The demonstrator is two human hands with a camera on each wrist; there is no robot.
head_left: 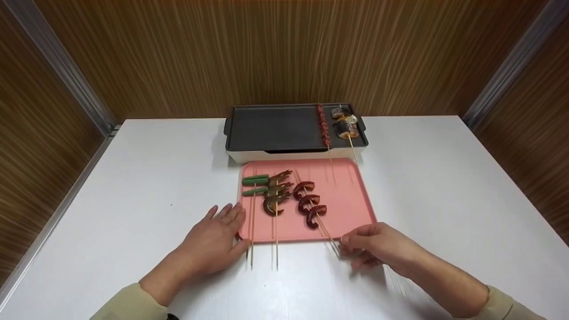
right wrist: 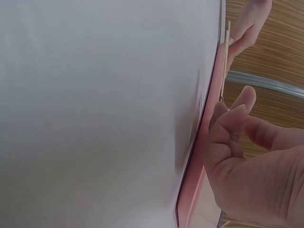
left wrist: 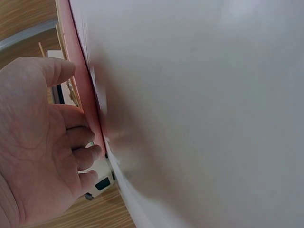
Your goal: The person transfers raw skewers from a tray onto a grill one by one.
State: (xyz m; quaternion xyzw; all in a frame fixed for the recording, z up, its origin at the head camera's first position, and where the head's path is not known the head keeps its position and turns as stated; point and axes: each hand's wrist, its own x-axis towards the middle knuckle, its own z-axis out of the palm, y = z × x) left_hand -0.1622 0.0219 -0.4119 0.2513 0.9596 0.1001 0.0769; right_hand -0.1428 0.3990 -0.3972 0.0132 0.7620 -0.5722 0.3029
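Observation:
My left hand point(head_left: 215, 242) lies at the left edge of the pink tray point(head_left: 351, 195), fingers extended against its rim. At the tray's front right corner, my right hand point(head_left: 378, 244) has loosely bent fingers close beside the stick end of the octopus skewer point(head_left: 310, 202); no firm pinch shows. In the right wrist view its fingers point(right wrist: 223, 137) are beside the tray rim. A shrimp skewer point(head_left: 276, 193) and a skewer of green vegetable pieces point(head_left: 255, 180) lie left of the octopus, their sticks jutting over the front rim.
Behind the tray stands a griddle point(head_left: 275, 126) with a black plate and white base. On its right side lie a skewer of small red pieces point(head_left: 323, 124) and a fish-chunk skewer point(head_left: 346, 126), sticks overhanging the front. Wood-grain panels point(head_left: 284, 53) enclose the white table point(head_left: 155, 178).

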